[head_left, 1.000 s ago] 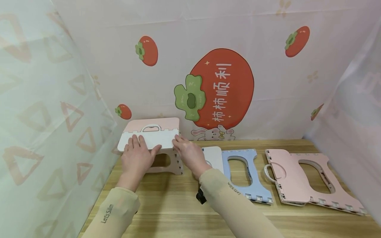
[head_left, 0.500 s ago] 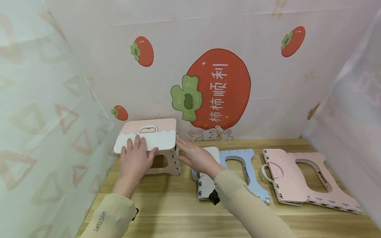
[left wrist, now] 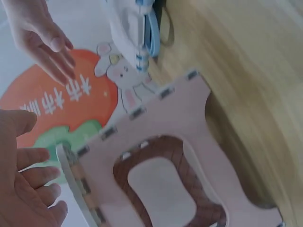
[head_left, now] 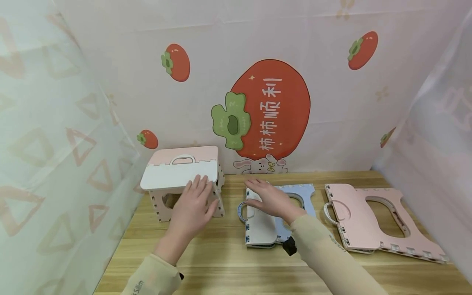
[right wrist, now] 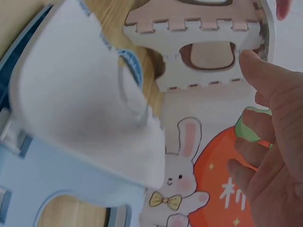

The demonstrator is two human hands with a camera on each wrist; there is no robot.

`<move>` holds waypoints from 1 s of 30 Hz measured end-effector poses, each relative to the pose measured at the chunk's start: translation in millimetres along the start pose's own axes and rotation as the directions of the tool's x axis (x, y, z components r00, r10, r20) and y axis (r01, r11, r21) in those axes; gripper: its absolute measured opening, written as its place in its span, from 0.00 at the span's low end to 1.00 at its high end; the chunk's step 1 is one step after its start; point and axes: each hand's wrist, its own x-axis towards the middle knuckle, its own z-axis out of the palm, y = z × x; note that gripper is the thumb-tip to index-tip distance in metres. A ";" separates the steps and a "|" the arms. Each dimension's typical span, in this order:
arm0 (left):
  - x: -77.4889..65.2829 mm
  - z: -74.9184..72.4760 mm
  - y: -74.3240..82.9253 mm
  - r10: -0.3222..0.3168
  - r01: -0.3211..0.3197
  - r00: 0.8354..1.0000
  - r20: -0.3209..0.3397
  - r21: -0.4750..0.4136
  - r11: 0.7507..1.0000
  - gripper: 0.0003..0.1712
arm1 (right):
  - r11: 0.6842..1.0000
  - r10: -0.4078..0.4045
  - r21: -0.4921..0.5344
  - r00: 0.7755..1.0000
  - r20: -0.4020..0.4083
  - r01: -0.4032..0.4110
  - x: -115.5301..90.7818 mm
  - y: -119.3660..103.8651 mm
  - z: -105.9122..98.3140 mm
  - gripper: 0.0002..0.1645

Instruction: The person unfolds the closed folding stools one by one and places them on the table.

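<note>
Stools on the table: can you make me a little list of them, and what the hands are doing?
standing stool: pink and white, unfolded, at the left
blue-and-white stool: folded flat, in the middle
pink stool: folded flat, at the right
left hand: at the standing stool's front edge, holding nothing; touching unclear
right hand: over the blue-and-white stool, holding nothing

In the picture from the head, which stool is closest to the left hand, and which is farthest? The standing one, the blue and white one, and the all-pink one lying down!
From the left hand:
1. Standing stool: its front edge is behind the fingertips.
2. Blue and white stool: lying to the hand's right.
3. Pink stool: lying farthest right.
</note>
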 end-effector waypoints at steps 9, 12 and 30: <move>-8.9 23.8 22.4 0.094 -0.095 0.995 -0.023 -0.027 0.995 0.31 | 0.997 0.076 -0.007 0.996 0.048 -0.076 -21.4 27.9 4.0 0.45; -11.5 30.9 28.8 0.110 -0.110 0.994 0.018 -0.038 0.993 0.32 | 0.997 0.079 -0.013 0.996 0.042 -0.078 -30.0 35.5 5.5 0.45; -18.2 76.3 52.9 -0.011 0.075 0.958 0.286 -0.211 0.975 0.40 | 0.995 0.097 -0.043 0.994 0.042 -0.095 -73.0 63.5 12.6 0.48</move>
